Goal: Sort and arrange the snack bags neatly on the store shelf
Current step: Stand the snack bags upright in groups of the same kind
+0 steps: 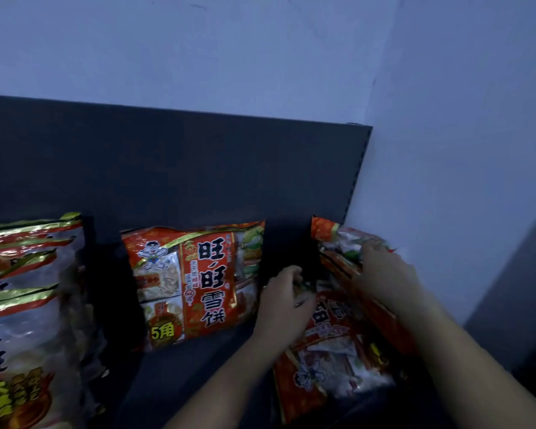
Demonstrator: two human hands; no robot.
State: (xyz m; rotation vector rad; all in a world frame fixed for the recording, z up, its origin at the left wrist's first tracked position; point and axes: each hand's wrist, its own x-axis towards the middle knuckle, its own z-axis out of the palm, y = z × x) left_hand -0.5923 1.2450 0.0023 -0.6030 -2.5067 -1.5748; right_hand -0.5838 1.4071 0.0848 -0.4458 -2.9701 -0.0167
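**Fingers [292, 274] of both hands grasping snack bags at the shelf's right end**

Left hand [283, 300] is reaching in, its fingers curling round the top edge of the flat bag [331, 348]. That red bag is lying face up on the shelf [174, 366], near the right end towards the front edge.

Right hand [381, 274] is closing over the top of the right-end bags [331, 239]. These are standing tilted against the right end, touching the flat bag; the hand is motion-blurred, so the finger detail is unclear.

Middle bag [195, 280] is standing upright, leaning on the dark back panel [167, 162], apart from both hands.

Left stack [22, 305] is filling the left end, several bags overlapping front to back.

Pale wall [260, 57] is showing above the panel.
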